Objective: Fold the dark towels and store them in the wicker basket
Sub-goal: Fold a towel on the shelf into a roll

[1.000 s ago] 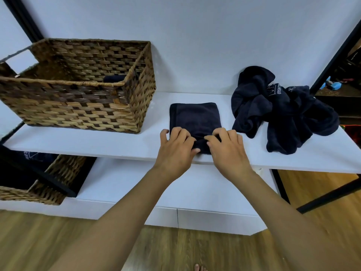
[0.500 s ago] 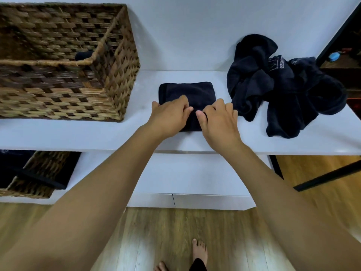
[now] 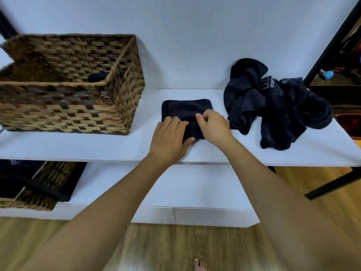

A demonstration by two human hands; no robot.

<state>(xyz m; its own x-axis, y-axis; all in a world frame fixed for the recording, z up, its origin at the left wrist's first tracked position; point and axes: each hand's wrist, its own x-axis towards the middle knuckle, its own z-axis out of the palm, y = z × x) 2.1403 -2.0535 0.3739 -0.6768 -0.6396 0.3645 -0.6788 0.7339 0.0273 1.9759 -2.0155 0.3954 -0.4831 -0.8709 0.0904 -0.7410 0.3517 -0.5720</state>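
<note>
A dark folded towel (image 3: 186, 110) lies on the white shelf (image 3: 97, 145), just right of the wicker basket (image 3: 64, 106). My left hand (image 3: 170, 136) grips the towel's near left edge, thumb under it. My right hand (image 3: 214, 127) pinches the near right part of the same towel with curled fingers. A heap of crumpled dark towels (image 3: 273, 106) lies to the right on the shelf. Inside the basket a bit of dark cloth (image 3: 97, 76) shows over the rim.
A second wicker basket (image 3: 35, 184) with dark cloth stands on the lower shelf at the left. A black frame post (image 3: 332, 42) rises at the right. White wall behind; wooden floor and a bare foot (image 3: 200, 265) below.
Both hands slid forward over the folded towel, from its near edge toward its middle, and now grip it. The camera view shifted; the towel heap and basket stayed put.
</note>
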